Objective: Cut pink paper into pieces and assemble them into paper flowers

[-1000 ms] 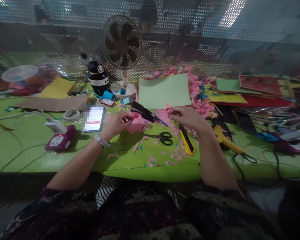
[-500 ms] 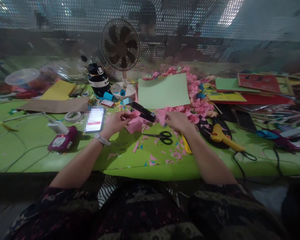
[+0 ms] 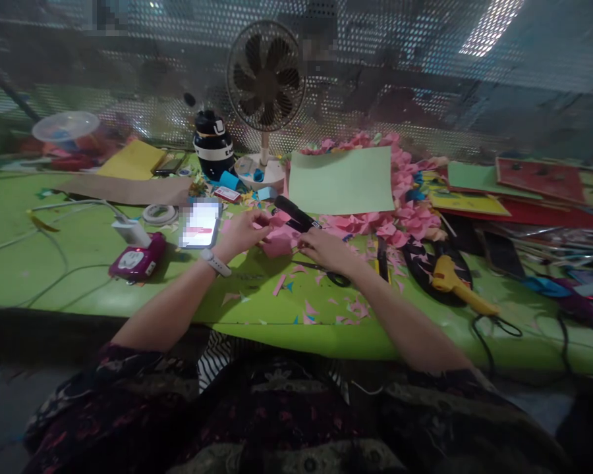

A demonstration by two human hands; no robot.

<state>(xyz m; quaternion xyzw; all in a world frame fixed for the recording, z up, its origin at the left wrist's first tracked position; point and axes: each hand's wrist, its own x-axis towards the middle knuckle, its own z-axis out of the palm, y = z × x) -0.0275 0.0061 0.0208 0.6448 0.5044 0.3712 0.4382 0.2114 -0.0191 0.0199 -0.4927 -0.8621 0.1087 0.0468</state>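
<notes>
My left hand (image 3: 244,232) is closed on a folded piece of pink paper (image 3: 277,242) on the green table (image 3: 79,270). My right hand (image 3: 326,249) meets it from the right, its fingers pinched at the same pink paper. A black stapler (image 3: 296,214) lies just behind the paper. Black scissors (image 3: 338,278) are partly hidden under my right wrist. Pink and blue paper scraps (image 3: 346,309) litter the table in front of my hands.
A lit phone (image 3: 200,225) and a pink device (image 3: 137,259) lie to the left. A small fan (image 3: 265,85) and a black bottle (image 3: 212,151) stand behind. A pale green sheet (image 3: 340,181) rests on pink paper flowers (image 3: 405,210). A yellow glue gun (image 3: 454,283) lies at right.
My right hand has moved left from the pink flowers to the pink paper held by my left hand. The view has shifted to the left.
</notes>
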